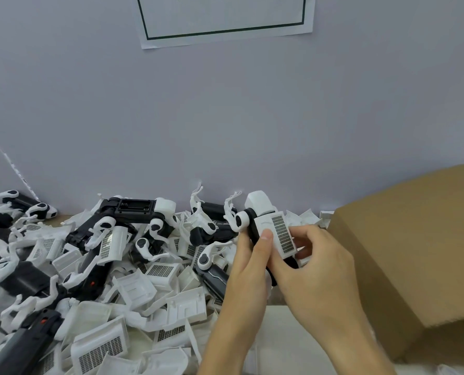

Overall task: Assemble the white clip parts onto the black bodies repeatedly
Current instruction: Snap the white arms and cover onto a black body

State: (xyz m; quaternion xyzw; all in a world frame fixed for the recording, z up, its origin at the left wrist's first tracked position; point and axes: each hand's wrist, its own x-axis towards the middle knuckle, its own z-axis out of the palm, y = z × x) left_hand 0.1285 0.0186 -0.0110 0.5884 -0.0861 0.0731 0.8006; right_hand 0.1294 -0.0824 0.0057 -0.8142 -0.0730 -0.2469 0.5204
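Hands: left hand [248,262] and right hand [316,262] both grasp one black body [255,234], held above the table edge.
Clip: white clip part [281,234] sits against the body, left thumb pressing it.
Pile: loose parts [111,280] heaped at left.
Box: cardboard box [415,247] at right.
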